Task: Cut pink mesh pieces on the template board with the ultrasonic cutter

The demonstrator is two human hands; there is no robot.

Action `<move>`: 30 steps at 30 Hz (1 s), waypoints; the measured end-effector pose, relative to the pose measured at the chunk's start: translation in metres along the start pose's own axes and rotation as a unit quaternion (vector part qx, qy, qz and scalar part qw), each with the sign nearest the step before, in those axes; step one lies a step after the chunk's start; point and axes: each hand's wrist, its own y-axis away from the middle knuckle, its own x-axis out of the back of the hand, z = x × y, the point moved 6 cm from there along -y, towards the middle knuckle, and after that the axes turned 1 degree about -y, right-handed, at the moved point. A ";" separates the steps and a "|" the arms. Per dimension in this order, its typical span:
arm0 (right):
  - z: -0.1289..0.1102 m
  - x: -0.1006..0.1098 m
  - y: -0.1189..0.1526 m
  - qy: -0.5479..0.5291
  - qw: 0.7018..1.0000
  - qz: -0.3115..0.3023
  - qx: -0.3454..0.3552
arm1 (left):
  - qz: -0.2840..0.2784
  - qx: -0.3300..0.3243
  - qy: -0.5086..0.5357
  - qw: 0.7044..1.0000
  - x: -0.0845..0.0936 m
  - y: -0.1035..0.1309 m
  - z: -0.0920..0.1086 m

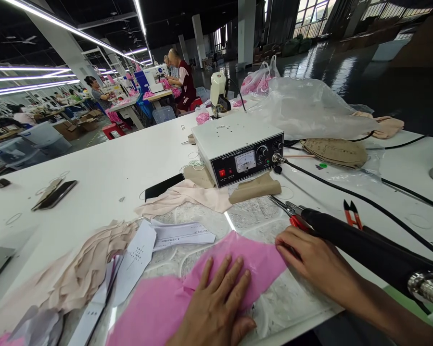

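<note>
Pink fabric (151, 307) lies on a clear-covered, marbled work surface (285, 312). My left hand (216, 302) rests flat on the fabric with its fingers spread. At the fabric's right corner is my right hand (306, 254), its fingers bent and pressed together on the edge of the cloth. Just beyond it lie red-handled scissors (299, 222) and a thick black tool handle (346, 240) with a cable.
A white control box (238, 139) stands behind the fabric. Beige cloth strips (90, 269) and white paper patterns (135, 254) lie left. Red-and-black snips (352, 214) sit right. Plastic bags (303, 108) are at the back. People sit at sewing machines further off.
</note>
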 end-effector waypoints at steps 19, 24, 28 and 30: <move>0.001 -0.003 -0.016 -0.023 0.996 -0.082 -0.018 | -0.058 0.049 0.064 0.995 -0.004 0.002 -0.002; 0.000 0.001 -0.019 -0.031 0.996 -0.082 -0.021 | -0.065 0.055 0.060 0.995 -0.002 0.001 -0.002; 0.001 0.002 -0.020 -0.042 0.996 -0.071 -0.018 | -0.074 0.064 0.075 0.992 -0.002 0.000 -0.003; 0.001 0.001 -0.021 -0.046 0.997 -0.066 -0.017 | -0.083 0.063 0.073 0.992 -0.002 0.000 -0.002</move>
